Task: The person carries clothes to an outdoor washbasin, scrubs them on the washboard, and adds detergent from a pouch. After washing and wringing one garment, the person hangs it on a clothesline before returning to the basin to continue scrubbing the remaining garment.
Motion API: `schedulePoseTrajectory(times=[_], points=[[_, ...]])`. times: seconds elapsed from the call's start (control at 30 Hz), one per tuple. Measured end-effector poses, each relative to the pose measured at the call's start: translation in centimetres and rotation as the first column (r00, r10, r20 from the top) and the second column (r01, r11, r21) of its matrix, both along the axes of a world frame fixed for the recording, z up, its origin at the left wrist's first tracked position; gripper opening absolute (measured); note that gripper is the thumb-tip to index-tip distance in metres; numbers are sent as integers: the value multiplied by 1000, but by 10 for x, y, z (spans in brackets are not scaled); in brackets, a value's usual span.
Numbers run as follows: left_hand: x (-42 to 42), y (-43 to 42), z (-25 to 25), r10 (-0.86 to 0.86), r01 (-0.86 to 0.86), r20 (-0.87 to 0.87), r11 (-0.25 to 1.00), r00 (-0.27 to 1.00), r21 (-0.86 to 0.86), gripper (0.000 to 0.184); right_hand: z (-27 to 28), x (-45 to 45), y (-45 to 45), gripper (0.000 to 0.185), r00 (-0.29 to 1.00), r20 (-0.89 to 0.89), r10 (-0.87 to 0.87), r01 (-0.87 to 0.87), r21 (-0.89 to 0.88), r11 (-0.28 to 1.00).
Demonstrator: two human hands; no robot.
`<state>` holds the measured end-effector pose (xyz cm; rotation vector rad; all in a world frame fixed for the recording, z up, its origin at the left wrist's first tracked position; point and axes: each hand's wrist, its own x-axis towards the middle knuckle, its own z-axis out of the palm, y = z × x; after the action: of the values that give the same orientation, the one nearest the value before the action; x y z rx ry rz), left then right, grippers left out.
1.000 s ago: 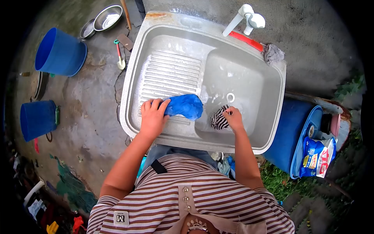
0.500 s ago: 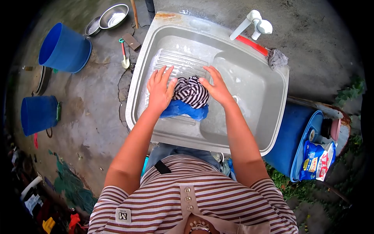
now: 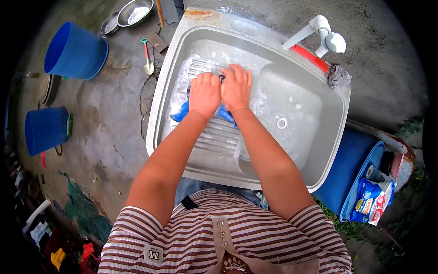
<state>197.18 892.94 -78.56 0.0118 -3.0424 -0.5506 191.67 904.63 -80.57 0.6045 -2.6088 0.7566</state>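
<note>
Side by side, both hands press down on a wet bundle of cloth over the ribbed washboard (image 3: pixel 214 139) of the sink. My left hand (image 3: pixel 205 94) is closed over the left of the bundle, fingers pointing away from me. My right hand (image 3: pixel 236 89) lies against it, its fingers bent over the right side. Blue cloth (image 3: pixel 181 112) sticks out below and to the left of the hands. Only a scrap of the black-and-white striped cloth (image 3: pixel 222 78) shows between them; the rest is hidden. Suds whiten the ribs around the bundle.
The grey sink (image 3: pixel 335 150) has a deeper basin with a drain (image 3: pixel 282 123) at right. A white tap (image 3: pixel 319 32), a red-handled tool (image 3: pixel 310 58) and a grey rag (image 3: pixel 339 76) are at its back edge. Blue buckets (image 3: pixel 77 50) stand left; a detergent bag (image 3: pixel 373 201) lies right.
Both hands were apart and raised on either side of the bundle. They have come together and down onto it, covering the striped cloth. The view has shifted slightly.
</note>
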Motion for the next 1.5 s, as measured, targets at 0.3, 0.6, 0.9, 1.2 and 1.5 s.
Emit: schedulePoseTrajectory(times=[0.3, 0.6, 0.9, 1.2, 1.5], points=[[132, 15, 17, -15, 59, -204, 976, 979, 210, 20, 29, 136, 43, 25, 955, 171, 242, -194, -256, 947], [-8, 5, -7, 160, -154, -249, 987, 955, 41, 18, 7, 12, -4, 15, 993, 90, -82, 84, -20, 996], [121, 16, -3, -35, 80, -176, 963, 984, 258, 11, 13, 129, 39, 14, 947, 121, 297, -255, -279, 926], [23, 5, 6, 293, -268, -224, 954, 929, 137, 24, 19, 39, -4, 19, 994, 93, -52, 54, -17, 998], [51, 6, -7, 13, 29, -204, 979, 979, 201, 12, 5, 60, 19, 9, 972, 39, 232, -220, -194, 956]])
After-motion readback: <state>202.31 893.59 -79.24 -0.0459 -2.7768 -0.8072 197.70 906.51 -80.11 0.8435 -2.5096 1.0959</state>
